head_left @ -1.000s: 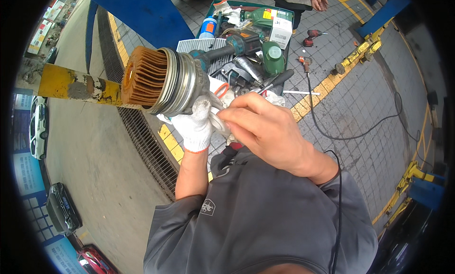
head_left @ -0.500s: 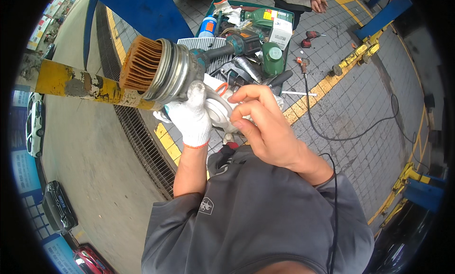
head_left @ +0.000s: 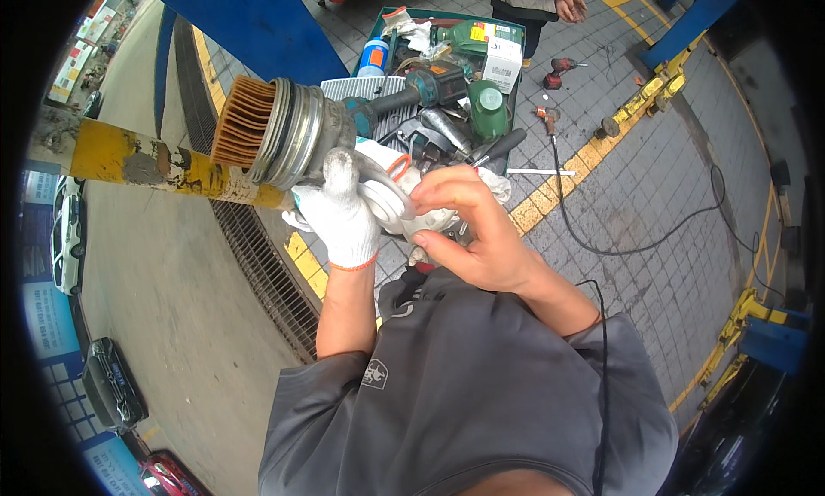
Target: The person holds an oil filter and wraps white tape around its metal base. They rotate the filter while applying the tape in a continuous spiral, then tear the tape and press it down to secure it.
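My left hand, in a white knit glove with an orange cuff edge, is closed around a metal filter housing. Brown pleated filter paper sticks out of the housing's far left end. Against the glove's right side sits a white ring-shaped roll, which looks like tape. My bare right hand is at that roll's right edge, fingers curved, thumb apart from the fingertips. The fingertips touch or nearly touch the roll; whether a thin strip lies between them is too small to tell.
Beyond my hands a green tray holds a cordless power tool, green bottles, a blue can and a white box. A yellow-black bar runs at left. A cable crosses the floor. Another person's hands show at top.
My right thumb has moved away from its fingertips, widening the gap. The filter housing has tilted slightly and shifted a little down and left in my left hand's grip.
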### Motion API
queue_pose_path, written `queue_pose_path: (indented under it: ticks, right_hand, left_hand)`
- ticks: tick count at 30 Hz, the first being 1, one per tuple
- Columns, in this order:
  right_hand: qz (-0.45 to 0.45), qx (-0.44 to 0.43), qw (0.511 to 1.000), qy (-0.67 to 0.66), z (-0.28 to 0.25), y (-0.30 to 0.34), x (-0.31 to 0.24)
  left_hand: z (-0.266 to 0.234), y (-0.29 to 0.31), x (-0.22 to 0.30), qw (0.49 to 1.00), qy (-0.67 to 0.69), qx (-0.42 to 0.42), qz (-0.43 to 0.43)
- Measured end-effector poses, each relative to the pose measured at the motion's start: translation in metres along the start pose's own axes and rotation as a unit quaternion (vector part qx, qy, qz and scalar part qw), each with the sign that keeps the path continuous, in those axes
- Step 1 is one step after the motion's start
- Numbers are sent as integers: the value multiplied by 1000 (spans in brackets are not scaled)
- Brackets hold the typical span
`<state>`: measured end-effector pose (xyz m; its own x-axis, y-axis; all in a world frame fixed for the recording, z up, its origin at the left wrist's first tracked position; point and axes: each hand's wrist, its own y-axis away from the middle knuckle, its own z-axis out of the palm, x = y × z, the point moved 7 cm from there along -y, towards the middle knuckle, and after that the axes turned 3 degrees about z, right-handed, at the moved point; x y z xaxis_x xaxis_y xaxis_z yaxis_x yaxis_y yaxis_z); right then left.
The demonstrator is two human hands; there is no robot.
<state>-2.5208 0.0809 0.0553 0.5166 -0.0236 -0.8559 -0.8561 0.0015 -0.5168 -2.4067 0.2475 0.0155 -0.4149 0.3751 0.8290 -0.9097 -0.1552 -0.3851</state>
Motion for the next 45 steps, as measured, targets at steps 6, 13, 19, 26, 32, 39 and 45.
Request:
queue_pose_path:
  ticks: [6,13,19,26,32,39,45]
  right_hand:
    - [69,-34,996,52,1,-4,-6]
    - [64,-14,997,-40,3,-4,14]
    - [53,16,984,-168,1,-5,15]
    - [-50,63,966,245,-59,-54,-61]
    - [-122,-22,924,362,-43,-89,-98]
    - [-116,8,907,405,-33,-98,-111]
    - [-149,18,893,425,-27,-99,-118]
  left_hand:
    - [12,9,9,997,2,-61,-40]
    - [18,15,19,998,-12,-41,-35]
    - [15,8,12,991,-110,-39,-69]
    - [45,-7,27,993,-84,-68,-40]
    - [75,-7,49,979,-152,-115,-79]
    - [89,-8,53,978,-136,-150,-45]
    - [94,-9,55,983,-96,-155,-32]
